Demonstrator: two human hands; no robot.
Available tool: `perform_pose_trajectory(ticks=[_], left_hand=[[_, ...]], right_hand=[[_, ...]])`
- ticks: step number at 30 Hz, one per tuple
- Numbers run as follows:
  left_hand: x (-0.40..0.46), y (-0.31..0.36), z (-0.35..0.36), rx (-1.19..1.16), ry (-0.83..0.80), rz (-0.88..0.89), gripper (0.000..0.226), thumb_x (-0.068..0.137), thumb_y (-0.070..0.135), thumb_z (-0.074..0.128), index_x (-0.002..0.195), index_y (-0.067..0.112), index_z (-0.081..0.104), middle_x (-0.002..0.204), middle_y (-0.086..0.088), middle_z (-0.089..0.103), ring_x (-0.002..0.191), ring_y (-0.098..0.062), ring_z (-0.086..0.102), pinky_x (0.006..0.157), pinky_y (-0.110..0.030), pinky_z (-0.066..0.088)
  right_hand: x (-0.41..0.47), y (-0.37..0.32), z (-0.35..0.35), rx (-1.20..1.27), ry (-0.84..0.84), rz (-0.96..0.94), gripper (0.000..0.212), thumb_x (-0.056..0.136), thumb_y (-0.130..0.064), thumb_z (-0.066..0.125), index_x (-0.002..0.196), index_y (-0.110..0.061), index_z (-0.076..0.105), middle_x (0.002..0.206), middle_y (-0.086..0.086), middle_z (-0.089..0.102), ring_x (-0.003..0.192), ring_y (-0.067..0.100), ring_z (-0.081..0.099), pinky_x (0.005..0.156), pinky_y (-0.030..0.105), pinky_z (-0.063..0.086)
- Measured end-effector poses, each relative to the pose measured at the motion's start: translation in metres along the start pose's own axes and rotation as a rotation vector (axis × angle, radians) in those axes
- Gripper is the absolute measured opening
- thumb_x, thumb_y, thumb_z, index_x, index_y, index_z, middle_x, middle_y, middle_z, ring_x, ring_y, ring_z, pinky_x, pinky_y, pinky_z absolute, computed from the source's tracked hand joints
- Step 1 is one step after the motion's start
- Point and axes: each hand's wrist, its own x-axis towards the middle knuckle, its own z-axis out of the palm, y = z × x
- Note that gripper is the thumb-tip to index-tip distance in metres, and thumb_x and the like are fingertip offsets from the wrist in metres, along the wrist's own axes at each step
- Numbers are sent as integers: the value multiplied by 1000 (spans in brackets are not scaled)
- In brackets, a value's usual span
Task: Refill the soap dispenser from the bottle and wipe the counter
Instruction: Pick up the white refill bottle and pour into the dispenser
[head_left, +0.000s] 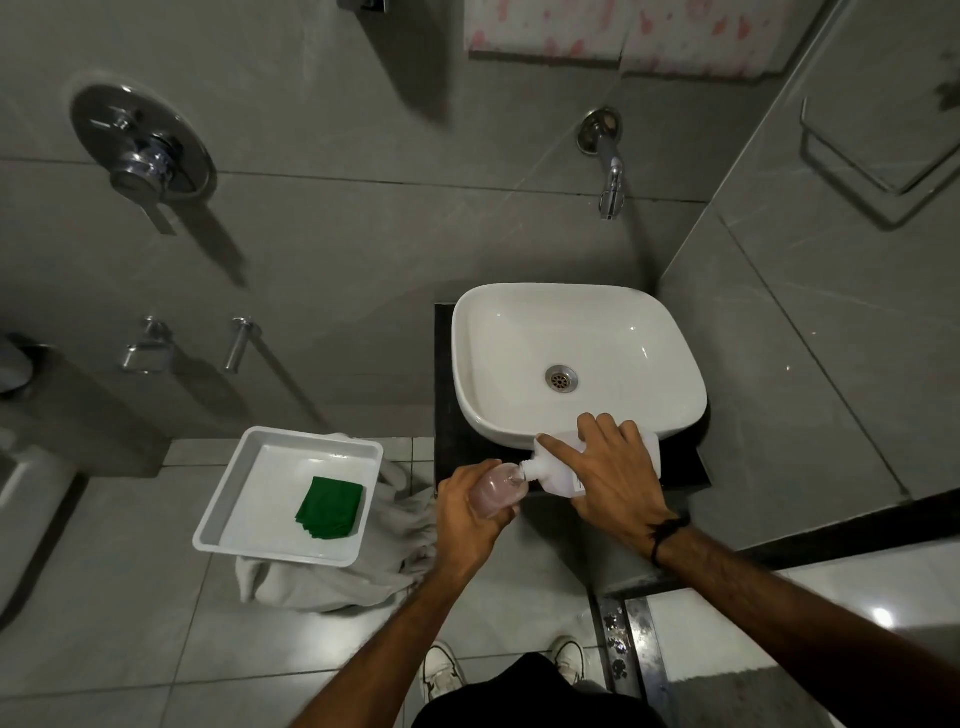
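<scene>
Left hand (467, 512) grips the clear soap dispenser (496, 491), pinkish liquid inside, above the dark tabletop (460, 447). Right hand (610, 480) grips the white refill bottle (558, 467), tilted sideways, its neck touching the dispenser's mouth.

Much of the white bottle (644, 457) is covered by the right hand (610, 478), and its label cannot be read. The lower part of the soap dispenser (496, 486) is hidden inside the left hand (465, 514). The front of the table (685, 467) is masked by both hands. The patterned cloth (623, 31) is cut off by the top edge.
</scene>
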Motion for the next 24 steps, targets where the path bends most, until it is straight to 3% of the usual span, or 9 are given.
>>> perform_pose_trajectory(ticks=[15, 18, 22, 24], left_hand=[[6, -9, 0, -18, -11, 23, 61, 66, 26, 91, 122, 28, 66, 118, 7, 68, 110, -14, 63, 93, -28, 53], [9, -9, -2, -59, -31, 14, 60, 66, 26, 91, 121, 25, 67, 115, 8, 70, 107, -11, 68, 92, -32, 58], [19, -8, -6, -78, -51, 2, 56, 68, 24, 90, 119, 21, 68, 114, 4, 72, 105, -15, 69, 91, -33, 59], [26, -7, -8, -78, -60, -19, 53, 69, 18, 90, 116, 19, 67, 111, 1, 73, 103, -16, 70, 84, -26, 60]], right_hand=[[2, 0, 8, 13, 10, 9, 82, 50, -27, 86, 128, -30, 62, 98, 9, 52, 85, 27, 48, 71, 37, 32], [1, 0, 11, 51, 19, 28, 77, 54, -33, 81, 129, -31, 61, 94, 6, 50, 83, 26, 47, 69, 36, 32], [-6, -5, 24, 142, -46, 142, 78, 56, -41, 74, 132, -39, 55, 92, -3, 44, 84, 23, 50, 67, 34, 27], [-10, -8, 37, 236, -66, 237, 79, 58, -43, 74, 134, -41, 54, 90, -8, 39, 86, 22, 53, 67, 33, 26]])
